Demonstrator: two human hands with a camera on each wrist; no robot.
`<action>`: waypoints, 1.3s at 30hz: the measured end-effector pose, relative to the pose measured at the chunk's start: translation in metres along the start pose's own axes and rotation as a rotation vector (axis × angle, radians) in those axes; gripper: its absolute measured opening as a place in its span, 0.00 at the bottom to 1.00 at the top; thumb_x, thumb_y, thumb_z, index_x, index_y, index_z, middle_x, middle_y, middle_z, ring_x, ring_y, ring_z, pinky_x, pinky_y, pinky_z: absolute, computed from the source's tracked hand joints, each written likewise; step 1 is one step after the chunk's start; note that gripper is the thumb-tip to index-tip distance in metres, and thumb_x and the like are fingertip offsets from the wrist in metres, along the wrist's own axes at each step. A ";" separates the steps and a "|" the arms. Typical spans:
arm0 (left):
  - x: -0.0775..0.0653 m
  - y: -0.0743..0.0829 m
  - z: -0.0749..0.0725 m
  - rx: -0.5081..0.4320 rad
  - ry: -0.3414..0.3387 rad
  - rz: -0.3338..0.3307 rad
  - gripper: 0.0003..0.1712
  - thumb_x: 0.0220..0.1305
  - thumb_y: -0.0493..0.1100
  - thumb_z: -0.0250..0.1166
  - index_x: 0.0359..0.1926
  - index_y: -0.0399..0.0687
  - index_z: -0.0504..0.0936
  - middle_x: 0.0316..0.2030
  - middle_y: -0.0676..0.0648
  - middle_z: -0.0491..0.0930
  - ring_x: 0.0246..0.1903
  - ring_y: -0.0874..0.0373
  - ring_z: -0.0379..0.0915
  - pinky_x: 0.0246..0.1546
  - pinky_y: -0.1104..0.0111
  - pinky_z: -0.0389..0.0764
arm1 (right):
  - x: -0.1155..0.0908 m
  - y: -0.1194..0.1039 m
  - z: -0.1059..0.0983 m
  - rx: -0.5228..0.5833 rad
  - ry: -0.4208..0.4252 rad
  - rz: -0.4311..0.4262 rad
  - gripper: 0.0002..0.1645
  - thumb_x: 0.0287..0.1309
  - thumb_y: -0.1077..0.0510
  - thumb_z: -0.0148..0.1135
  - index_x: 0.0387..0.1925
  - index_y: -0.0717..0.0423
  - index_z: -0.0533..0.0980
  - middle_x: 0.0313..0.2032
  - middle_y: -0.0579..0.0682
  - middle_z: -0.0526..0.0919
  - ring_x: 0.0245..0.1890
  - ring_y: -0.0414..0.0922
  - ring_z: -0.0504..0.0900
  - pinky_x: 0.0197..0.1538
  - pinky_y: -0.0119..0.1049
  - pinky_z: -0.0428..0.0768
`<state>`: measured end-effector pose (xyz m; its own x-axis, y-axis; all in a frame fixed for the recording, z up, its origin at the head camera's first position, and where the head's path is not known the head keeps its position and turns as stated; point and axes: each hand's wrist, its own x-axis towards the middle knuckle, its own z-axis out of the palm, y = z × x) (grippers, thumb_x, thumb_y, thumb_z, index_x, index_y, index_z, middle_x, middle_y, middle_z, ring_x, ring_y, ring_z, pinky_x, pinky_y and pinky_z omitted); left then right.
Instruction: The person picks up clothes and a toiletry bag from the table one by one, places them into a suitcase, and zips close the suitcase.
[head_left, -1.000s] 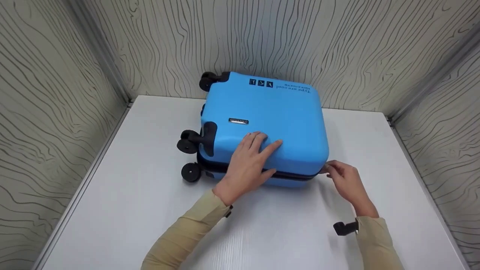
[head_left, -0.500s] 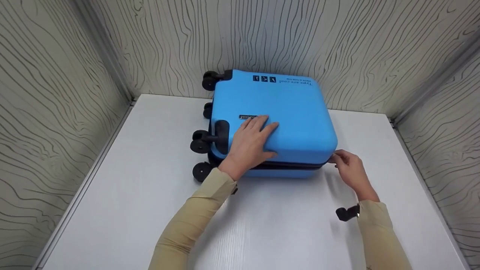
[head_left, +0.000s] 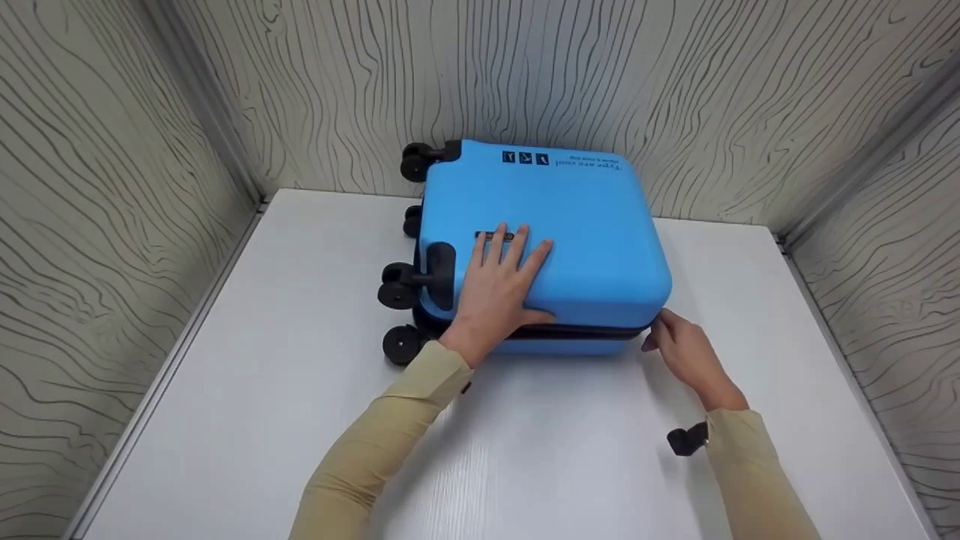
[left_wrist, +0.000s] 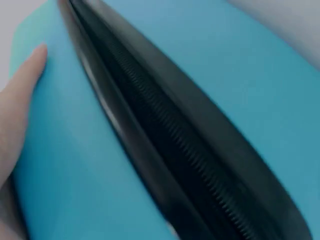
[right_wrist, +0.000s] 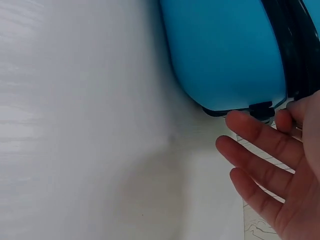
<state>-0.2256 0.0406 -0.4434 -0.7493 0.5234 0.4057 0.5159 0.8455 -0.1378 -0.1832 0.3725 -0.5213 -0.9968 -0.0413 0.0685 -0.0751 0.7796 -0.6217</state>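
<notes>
A light-blue hard-shell suitcase lies flat on the white table, its black wheels to the left. My left hand rests on the top shell with fingers spread, over the small name badge; its thumb reaches down near the dark seam. In the left wrist view the black zipper runs along that seam, between two dark rims. My right hand is at the near right corner. There its thumb and forefinger pinch at the zipper's end, the small piece between them mostly hidden, while the other fingers extend loosely below.
The white table spreads out in front of and beside the suitcase. Wood-grain patterned panels enclose it at the back and both sides. The black wheels stick out to the left.
The suitcase has shifted slightly right and away in the head view, mostly in the first half second. My left hand has moved up the shell and its fingers have spread; my right hand stays at the corner.
</notes>
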 end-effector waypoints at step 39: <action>-0.003 0.002 0.006 -0.036 0.133 -0.030 0.62 0.45 0.83 0.66 0.76 0.58 0.66 0.72 0.40 0.65 0.71 0.38 0.59 0.71 0.46 0.57 | -0.053 -0.042 0.020 -0.005 -0.045 -0.046 0.18 0.81 0.58 0.46 0.30 0.51 0.72 0.23 0.40 0.82 0.24 0.44 0.73 0.31 0.39 0.73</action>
<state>-0.2247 0.0414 -0.4503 -0.7045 0.4770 0.5256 0.5103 0.8551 -0.0920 -0.1279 0.3293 -0.5148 -0.9926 -0.1048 0.0617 -0.1205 0.7791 -0.6152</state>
